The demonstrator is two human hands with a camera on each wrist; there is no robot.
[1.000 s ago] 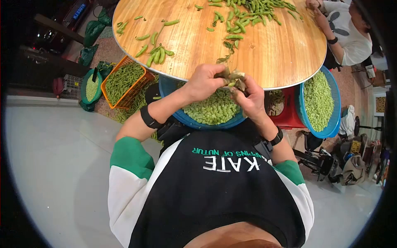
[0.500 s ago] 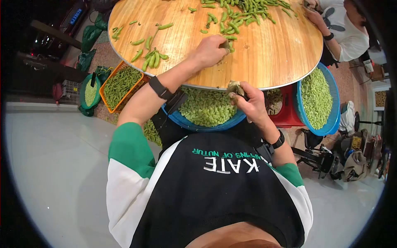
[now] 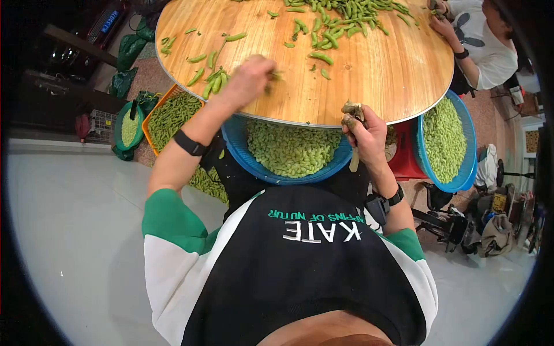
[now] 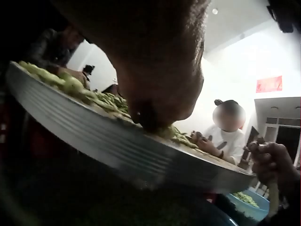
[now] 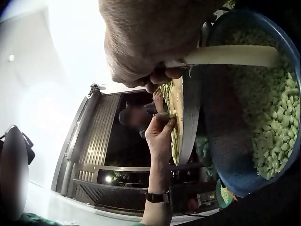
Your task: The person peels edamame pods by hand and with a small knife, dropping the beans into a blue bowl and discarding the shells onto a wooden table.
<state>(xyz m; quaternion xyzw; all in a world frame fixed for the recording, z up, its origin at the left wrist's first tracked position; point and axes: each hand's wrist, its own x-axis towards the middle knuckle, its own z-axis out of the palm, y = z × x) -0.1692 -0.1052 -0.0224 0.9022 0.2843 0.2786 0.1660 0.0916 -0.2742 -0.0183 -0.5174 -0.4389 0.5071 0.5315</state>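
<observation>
My left hand (image 3: 247, 83) is over the wooden table (image 3: 277, 106), just right of a small pile of green pods (image 3: 216, 82). Its thumb and fingers pinch a small green pod, clearer in the right wrist view (image 5: 165, 116) than in the blurred head view. At the table's near edge, my right hand (image 3: 367, 135) curls round a pale, flat strip-like piece (image 3: 354, 160), which also sticks out over the beans in the right wrist view (image 5: 235, 55). Dark, worn coverings (image 3: 351, 114) wrap its fingertips. Shelled beans (image 3: 294, 151) fill a blue basin below that edge.
More pods (image 3: 352, 10) lie heaped at the table's far side, where another person (image 3: 482, 43) sits at the right. A second blue basin of beans (image 3: 443, 141) stands right, beside a red stool (image 3: 405, 151). At left are an orange crate (image 3: 151, 130) and a green basin (image 3: 138, 124).
My left hand has gone from the right hand out over the table, then leftward towards the small pile. A pod lies where it reached. My right hand has shifted slightly right, its pale strip now showing.
</observation>
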